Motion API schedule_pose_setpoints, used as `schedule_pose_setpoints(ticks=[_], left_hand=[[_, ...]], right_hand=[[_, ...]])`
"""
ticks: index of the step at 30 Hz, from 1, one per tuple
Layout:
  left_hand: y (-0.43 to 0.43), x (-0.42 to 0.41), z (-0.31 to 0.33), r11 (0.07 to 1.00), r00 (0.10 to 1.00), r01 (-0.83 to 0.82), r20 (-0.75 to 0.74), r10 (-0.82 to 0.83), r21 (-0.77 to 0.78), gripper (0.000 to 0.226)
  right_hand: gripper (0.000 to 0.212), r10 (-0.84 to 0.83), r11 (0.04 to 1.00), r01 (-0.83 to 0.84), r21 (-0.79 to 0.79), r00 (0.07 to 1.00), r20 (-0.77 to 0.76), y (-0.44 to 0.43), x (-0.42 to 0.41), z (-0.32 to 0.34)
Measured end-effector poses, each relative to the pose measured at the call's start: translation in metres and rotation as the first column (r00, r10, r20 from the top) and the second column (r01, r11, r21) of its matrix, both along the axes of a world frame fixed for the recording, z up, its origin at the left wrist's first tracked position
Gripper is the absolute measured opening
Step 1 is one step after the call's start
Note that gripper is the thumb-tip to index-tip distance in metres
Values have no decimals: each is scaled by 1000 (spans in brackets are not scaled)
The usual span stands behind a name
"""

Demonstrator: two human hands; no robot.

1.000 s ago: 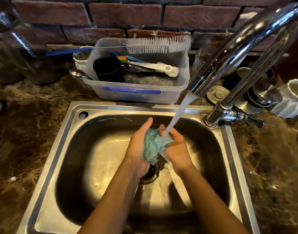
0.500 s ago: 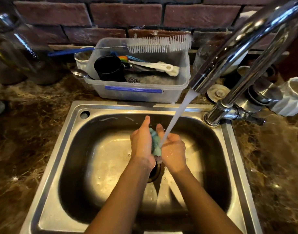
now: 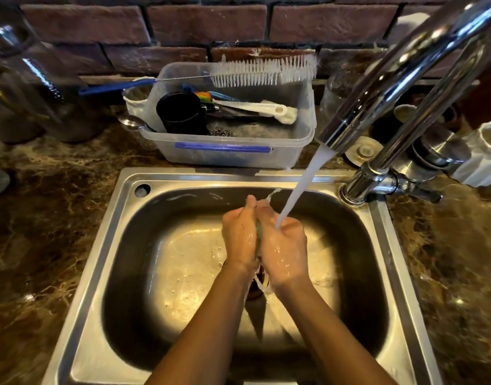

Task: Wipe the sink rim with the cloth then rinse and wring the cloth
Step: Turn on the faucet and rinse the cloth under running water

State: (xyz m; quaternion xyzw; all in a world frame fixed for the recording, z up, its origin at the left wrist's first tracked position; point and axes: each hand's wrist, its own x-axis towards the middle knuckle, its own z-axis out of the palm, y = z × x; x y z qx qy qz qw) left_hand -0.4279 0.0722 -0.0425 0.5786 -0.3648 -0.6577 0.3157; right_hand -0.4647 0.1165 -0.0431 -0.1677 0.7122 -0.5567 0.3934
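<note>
Rinsing a cloth under running water, seen from the head camera looking down into a steel kitchen sink.

At the centre of the frame the left hand (image 3: 240, 237) and right hand (image 3: 284, 245) are pressed together side by side above the basin. The green cloth (image 3: 258, 237) is squeezed between them, so only a thin strip of it shows in the seam where they meet. That strip runs from the wrists toward the top of the frame. Both hands hold the cloth, and the fingers appear to curl in around it. Neither hand is nearer; the cloth sits equally in both, which suits a wringing twist.

A white water stream (image 3: 300, 187) slants down from the chrome faucet spout (image 3: 377, 87) at upper right. It lands on the right hand beside the seam. Water trails off the wrists toward the drain (image 3: 255, 291), partly hidden beneath them.

The sink rim (image 3: 211, 177) frames the basin. It is set into a dark marbled desk (image 3: 44, 218). Just behind the rim stands a clear plastic tub (image 3: 227, 157). The tub holds a black cup (image 3: 180, 112), with a white bottle brush (image 3: 263, 70) lying across its top. A brick wall (image 3: 205, 23) fills the top of the frame.

The basin leaves open room around the hands for twisting.
</note>
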Motion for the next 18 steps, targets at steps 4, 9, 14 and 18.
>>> schedule_pose_setpoints(ticks=[4,9,14,18], left_hand=[[13,-2,13,986,992,106,-75,-97,132,29],[7,0,5,1000,1000,18,4,-18,-5,30],[7,4,32,961,975,172,-178,-134,217,30],[0,11,44,937,937,348,8,-348,-10,36]], right_hand=[[41,-16,999,20,41,997,-79,-3,-18,-17],[34,-28,999,28,-25,1000,2,-1,-1,2],[38,69,997,-57,56,971,-229,2,-28,-14],[25,224,974,-228,-1,956,-191,11,-53,-6]])
